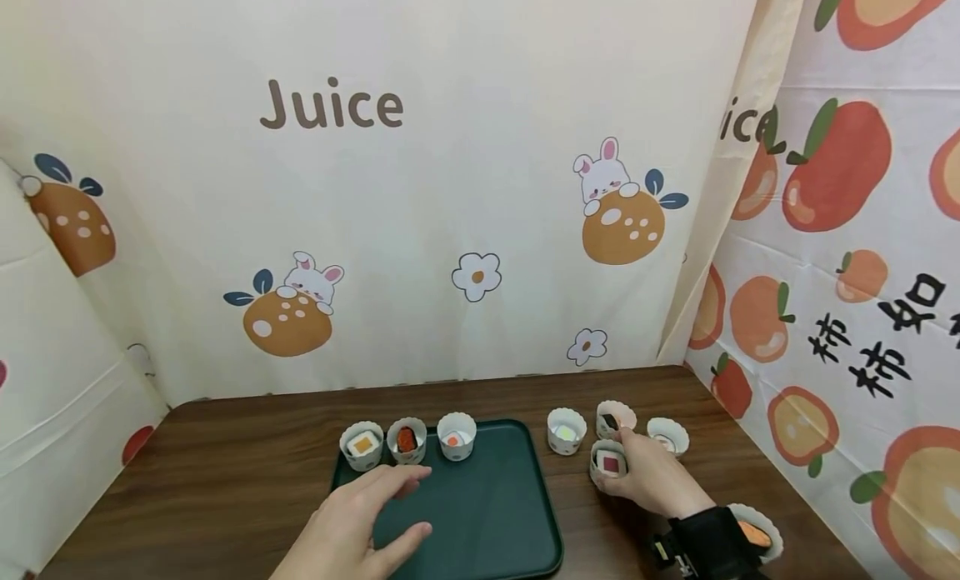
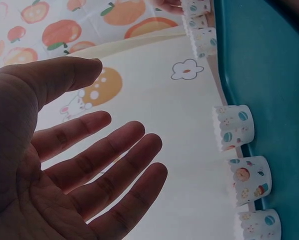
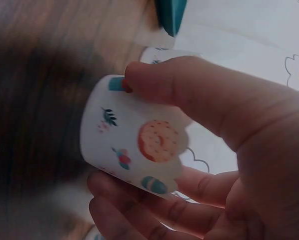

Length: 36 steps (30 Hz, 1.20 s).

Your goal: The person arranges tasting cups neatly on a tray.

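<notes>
My right hand (image 1: 656,473) grips a white paper cup (image 1: 606,467) with a scalloped rim, thumb on one side and fingers on the other. A dark red and white sushi piece (image 1: 609,461) sits inside that cup. The right wrist view shows the cup (image 3: 124,135) tilted, its wall printed with a doughnut and leaves. My left hand (image 1: 363,522) hovers over the near left part of the dark green tray (image 1: 480,513), fingers spread and holding nothing. Three similar cups with sushi pieces stand along the tray's far edge: left (image 1: 362,447), middle (image 1: 407,441) and right (image 1: 457,437).
Right of the tray are a cup with a pale green centre (image 1: 564,432), another cup (image 1: 617,413) just behind my right fingers, and a third (image 1: 669,436) beyond the hand. A cup with an orange piece (image 1: 756,532) stands beside my right wrist. Printed curtains (image 1: 465,188) border the wooden table.
</notes>
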{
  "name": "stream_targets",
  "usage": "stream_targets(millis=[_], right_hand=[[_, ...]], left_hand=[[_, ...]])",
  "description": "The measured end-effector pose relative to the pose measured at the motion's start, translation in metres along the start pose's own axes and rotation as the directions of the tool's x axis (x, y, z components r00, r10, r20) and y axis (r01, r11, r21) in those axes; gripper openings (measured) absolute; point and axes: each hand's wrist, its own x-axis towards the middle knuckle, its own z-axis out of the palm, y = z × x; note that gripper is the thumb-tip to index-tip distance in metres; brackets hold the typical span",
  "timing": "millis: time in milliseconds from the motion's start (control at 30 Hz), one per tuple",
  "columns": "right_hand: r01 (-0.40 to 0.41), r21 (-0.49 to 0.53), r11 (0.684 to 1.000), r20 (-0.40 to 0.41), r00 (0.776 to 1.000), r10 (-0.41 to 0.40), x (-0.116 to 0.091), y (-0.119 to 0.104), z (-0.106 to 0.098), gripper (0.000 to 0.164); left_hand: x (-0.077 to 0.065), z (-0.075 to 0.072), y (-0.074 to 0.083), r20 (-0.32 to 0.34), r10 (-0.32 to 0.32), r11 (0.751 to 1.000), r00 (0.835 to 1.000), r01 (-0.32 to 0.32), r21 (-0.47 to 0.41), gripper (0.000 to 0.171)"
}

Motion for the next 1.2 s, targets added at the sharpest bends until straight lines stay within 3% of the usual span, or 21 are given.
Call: stream_targets(millis=[233, 800, 1200], right_hand=[[0.008, 0.004, 1.0, 0.0, 1.0, -0.008, 0.001, 0.002, 0.005, 0.061], [0.007, 0.086, 0.996, 0.002, 1.0, -0.007, -0.007, -0.009, -0.007, 0.053], [0.085, 0.022, 0.996, -0.066, 0.994, -0.084, -0.015, -0.022, -0.016, 0.056]], left_hand=[[0.001, -0.002, 0.001, 0.024, -0.042, 0.999, 0.999, 0.041, 0.01, 0.05], [0.001, -0.002, -0.001, -0.005, -0.033, 0.999, 0.999, 0.033, 0.005, 0.047], [0.001, -0.002, -0.002, -0.027, -0.041, 0.999, 0.999, 0.042, 0.015, 0.048]])
